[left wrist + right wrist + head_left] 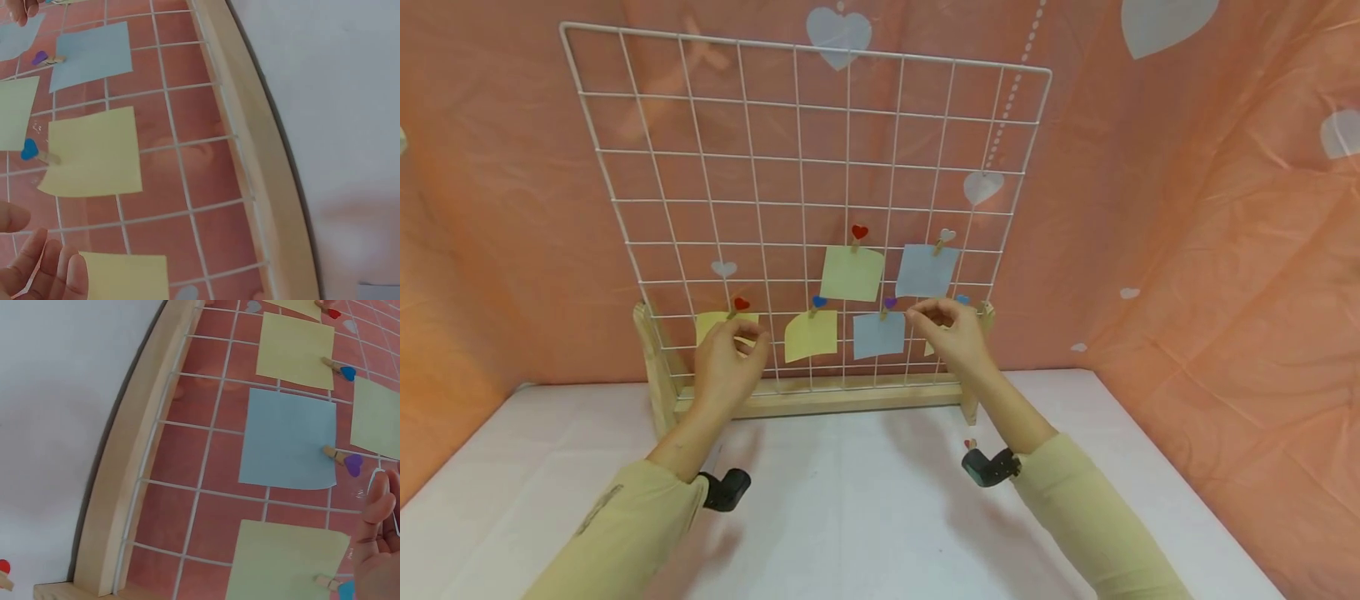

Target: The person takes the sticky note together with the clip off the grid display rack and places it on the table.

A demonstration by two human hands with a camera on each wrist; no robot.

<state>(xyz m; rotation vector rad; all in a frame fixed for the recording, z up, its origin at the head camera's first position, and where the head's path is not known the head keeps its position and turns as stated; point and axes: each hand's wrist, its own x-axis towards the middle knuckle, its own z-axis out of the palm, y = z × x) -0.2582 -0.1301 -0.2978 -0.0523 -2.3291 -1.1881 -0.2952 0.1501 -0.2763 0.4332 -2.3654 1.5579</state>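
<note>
Orange heart-printed cloth hangs behind a white table, where a white wire grid stands in a wooden base. Heart-topped clothespins hold paper notes on it in two rows. The left hand, fingers loosely bent and thumb apart, is near the leftmost yellow note. Just right of the lower blue note, the right hand has thumb and index finger close together; whether they pinch anything, I cannot tell.

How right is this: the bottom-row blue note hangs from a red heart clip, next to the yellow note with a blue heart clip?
Not quite: the right wrist view shows a purple heart clip, not red, on that bottom-row blue note, next to the yellow note with a blue heart clip.
</note>
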